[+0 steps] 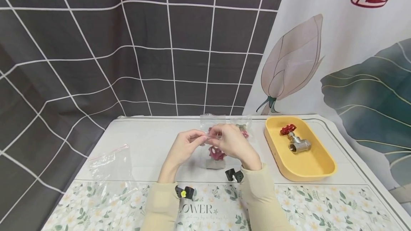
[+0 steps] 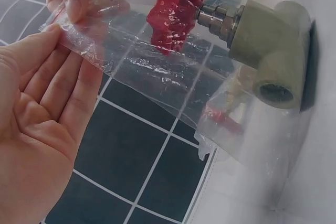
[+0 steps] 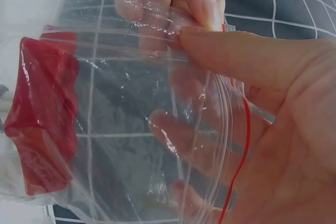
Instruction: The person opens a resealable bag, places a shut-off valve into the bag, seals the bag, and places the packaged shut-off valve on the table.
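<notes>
My left hand (image 1: 183,148) and right hand (image 1: 233,142) meet at the mouth of a clear zip bag (image 2: 142,74). Each pinches its edge between thumb and fingers. In the right wrist view, a red seal line (image 3: 244,150) runs along that edge and some right fingers lie behind the film. Inside the bag is a valve with a red handwheel (image 2: 176,17), a metal stem (image 2: 218,22) and a greenish tee-shaped body (image 2: 275,51). The bag's lower end stands on the white tabletop. In the head view my hands partly cover it.
Behind the hands, more clear bags (image 1: 212,117) lie on the table, one with a red and green item (image 1: 243,130). A flat clear bag (image 1: 112,170) is at left. At right, a yellow tray (image 1: 300,176) holds a metal valve (image 1: 298,144) with a red handwheel.
</notes>
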Motion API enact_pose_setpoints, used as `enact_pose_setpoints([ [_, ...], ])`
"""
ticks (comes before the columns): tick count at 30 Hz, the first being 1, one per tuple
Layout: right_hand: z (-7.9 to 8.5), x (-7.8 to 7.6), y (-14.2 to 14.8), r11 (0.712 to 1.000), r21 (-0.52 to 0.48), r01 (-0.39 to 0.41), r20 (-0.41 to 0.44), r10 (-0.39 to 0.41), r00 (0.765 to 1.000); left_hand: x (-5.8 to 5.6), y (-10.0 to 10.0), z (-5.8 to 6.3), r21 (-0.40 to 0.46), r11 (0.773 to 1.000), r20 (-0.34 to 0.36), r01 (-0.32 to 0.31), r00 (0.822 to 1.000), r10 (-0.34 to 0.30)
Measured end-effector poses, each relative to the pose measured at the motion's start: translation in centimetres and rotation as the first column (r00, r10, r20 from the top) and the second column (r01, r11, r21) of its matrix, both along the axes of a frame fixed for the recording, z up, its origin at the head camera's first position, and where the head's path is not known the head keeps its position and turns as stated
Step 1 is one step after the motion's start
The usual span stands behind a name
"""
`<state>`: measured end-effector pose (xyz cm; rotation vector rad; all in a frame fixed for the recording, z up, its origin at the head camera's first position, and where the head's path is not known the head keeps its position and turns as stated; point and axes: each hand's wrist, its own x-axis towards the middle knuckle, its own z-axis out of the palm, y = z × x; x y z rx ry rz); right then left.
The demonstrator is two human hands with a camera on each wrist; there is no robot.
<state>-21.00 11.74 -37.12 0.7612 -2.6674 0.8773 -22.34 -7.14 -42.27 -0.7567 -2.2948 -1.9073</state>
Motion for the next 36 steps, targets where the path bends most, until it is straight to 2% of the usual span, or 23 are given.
enact_pose_setpoints([
  [6, 0.0, 0.0, -0.2, 1.0, 0.0, 0.007, -0.016, -0.007, 1.0, 0.1, -0.1, 0.1, 0.01, 1.0, -0.001, 0.006, 1.0, -0.006],
  [12, 0.0, 0.0, -0.3, 0.999, -0.031, -0.02, -0.034, 0.019, 0.999, 0.1, 0.0, 0.3, 0.007, 0.999, 0.019, -0.036, 0.999, 0.036],
  [21, -0.1, -0.2, -0.1, 0.987, -0.149, -0.066, 0.044, 0.073, 0.996, 0.4, 0.1, 0.8, -0.012, 0.999, -0.004, -0.047, 0.999, 0.047],
  [24, -0.1, -0.2, -0.1, 0.991, -0.123, -0.045, 0.044, 0.051, 0.998, 0.4, 0.2, 0.7, -0.009, 0.999, 0.012, -0.05, 0.999, 0.05],
  [30, 0.0, 0.0, -0.1, 0.999, 0.029, 0.03, -0.032, -0.029, 0.999, 0.3, 0.1, 0.7, -0.012, 0.998, 0.034, -0.064, 0.997, 0.064],
  [33, -0.1, -0.1, 0.0, 0.998, 0.049, 0.044, -0.05, -0.042, 0.998, 0.8, 0.0, 1.5, -0.019, 0.998, 0.041, -0.054, 0.998, 0.054],
  [36, -0.2, -0.2, 0.0, 1.0, 0.009, 0.002, -0.032, -0.002, 0.999, 1.6, -0.1, 2.6, -0.02, 0.999, 0.041, -0.037, 0.998, 0.038],
])
